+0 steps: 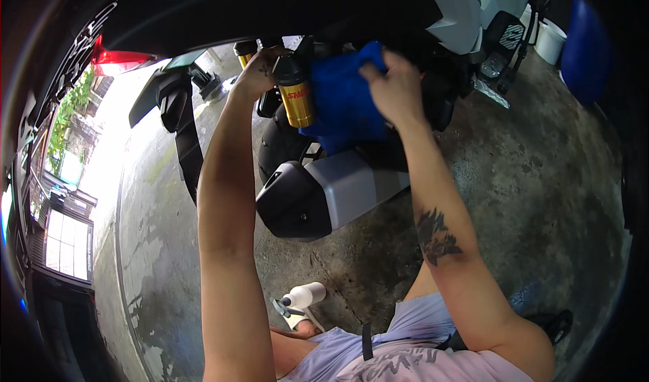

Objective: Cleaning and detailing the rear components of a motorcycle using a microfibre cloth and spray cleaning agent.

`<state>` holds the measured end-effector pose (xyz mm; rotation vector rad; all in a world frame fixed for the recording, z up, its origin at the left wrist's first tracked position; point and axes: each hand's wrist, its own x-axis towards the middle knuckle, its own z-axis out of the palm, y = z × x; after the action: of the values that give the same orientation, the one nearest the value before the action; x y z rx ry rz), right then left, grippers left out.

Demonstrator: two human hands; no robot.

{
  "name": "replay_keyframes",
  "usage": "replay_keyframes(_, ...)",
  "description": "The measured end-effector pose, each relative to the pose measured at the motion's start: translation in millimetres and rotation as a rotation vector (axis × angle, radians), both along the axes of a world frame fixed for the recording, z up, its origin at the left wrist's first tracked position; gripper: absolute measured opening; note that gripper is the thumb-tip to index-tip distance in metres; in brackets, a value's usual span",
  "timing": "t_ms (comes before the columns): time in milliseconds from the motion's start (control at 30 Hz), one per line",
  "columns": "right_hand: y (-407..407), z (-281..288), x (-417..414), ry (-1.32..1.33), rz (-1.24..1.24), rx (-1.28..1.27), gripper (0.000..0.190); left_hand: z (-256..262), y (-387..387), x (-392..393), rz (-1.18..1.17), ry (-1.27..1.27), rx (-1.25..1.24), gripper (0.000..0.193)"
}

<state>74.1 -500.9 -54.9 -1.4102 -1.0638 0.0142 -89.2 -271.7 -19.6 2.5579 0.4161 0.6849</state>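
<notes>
In the head view, a blue cloth [339, 95] hangs among the rear parts of a scooter, between a gold shock absorber reservoir [297, 103] with a black cap and the dark body on the right. My right hand [398, 85] pinches the cloth's upper right edge between thumb and fingers. My left hand [261, 72] reaches behind the black cap; its fingers are largely hidden, so what they touch cannot be told. Below the cloth lies the grey and black exhaust silencer [350, 187], with the rear tyre [274, 141] to its upper left.
A white spray bottle [307, 295] lies on the concrete floor near my foot. The black rear fender [185, 154] juts out at the left, below a red tail light [119, 60]. White buckets [550, 42] and a blue object [585, 52] are at the upper right.
</notes>
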Motion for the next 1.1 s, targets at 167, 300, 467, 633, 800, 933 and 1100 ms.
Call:
replay_keyframes(167,20.5,-17.2,-6.4,-0.119,0.006,-0.003,0.020,-0.3,-13.0,21.7,-0.013,-0.567,-1.202,0.013)
replay_keyframes(300,29.1,-39.1,1.3,-0.184,-0.182,0.229,0.019,-6.2,-23.1,11.5,0.093,-0.448,-0.651,0.018)
replay_keyframes(467,45.8,-33.0,1.3,0.159,-0.208,-0.084,0.018,-5.9,-39.8,11.8,0.192,-0.566,-1.166,0.034)
replay_keyframes(633,45.7,-27.2,-10.4,0.426,-0.169,0.053,0.027,-6.3,-86.9,-7.5,0.018,-0.572,-1.293,0.039)
replay_keyframes(800,21.5,-39.3,-80.0,0.368,0.024,0.010,0.070,4.5,-87.9,-2.3,-0.327,-0.460,-1.455,0.047)
replay_keyframes(933,35.1,-3.6,-100.6,0.260,0.078,-0.227,0.091,1.9,-81.0,-1.5,-0.320,-0.353,-1.479,0.053)
replay_keyframes(1100,44.8,24.7,-50.1,0.946,0.351,0.034,0.093,-12.6,-87.9,-23.8,-0.227,-0.441,-1.321,0.068)
